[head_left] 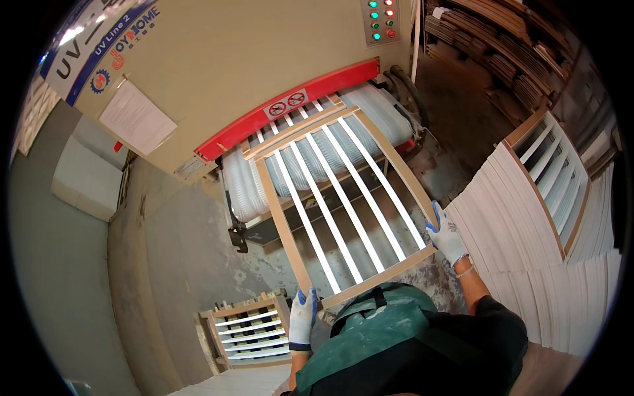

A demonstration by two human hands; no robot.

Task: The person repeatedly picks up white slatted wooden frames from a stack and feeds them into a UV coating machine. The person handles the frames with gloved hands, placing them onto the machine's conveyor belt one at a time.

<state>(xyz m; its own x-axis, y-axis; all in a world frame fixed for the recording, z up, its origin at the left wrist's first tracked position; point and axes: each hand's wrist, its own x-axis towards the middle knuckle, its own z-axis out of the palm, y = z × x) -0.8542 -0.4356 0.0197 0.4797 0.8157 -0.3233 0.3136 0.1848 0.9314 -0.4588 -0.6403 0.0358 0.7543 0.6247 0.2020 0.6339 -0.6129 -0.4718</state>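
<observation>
A slatted frame (pixel 284 228) with brown outer rails and several white slats slopes in front of me. Its far end lies on the pale mesh conveyor belt (pixel 244 191) of a large machine, while the near end hangs over the belt's edge. At the near left corner, my left hand (pixel 303 320), in a white and blue work glove, is closed on the rail. My right hand (pixel 449 236), gloved alike, grips the right rail close to the near right corner. Just beyond, a second slatted frame (pixel 294 132) lies partly under the machine's red bar (pixel 284 109).
The beige machine (pixel 231 59) carries a panel of lit buttons (pixel 382 23) and a taped paper sheet (pixel 137 117). Tall stacks of white-edged pieces (pixel 505 211) stand at right, topped by a slatted frame (pixel 564 178). More slatted frames (pixel 249 334) sit low at left. Brown boards (pixel 508 59) fill the back right.
</observation>
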